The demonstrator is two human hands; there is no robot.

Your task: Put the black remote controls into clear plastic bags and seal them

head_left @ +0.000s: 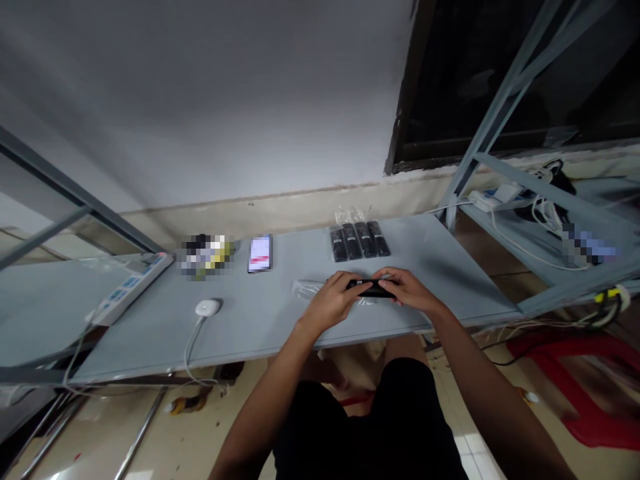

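Near the front of the grey table, my left hand [336, 297] and my right hand [406, 289] grip the two ends of a slim black object [373, 289], held level. A small white mark shows near its left end; its exact kind I cannot make out. Under and beside my left hand lies a crumpled clear plastic bag [306, 289]. Just beyond my hands, several similar black pieces in clear bags [360, 241] lie side by side, each with a small pale label.
A lit phone [260, 254] lies left of the bags. A white power strip [131, 289] and a round white device with a cable [207, 308] are farther left. Metal frame posts [475, 157] rise at both sides. A red stool [580, 387] stands at lower right.
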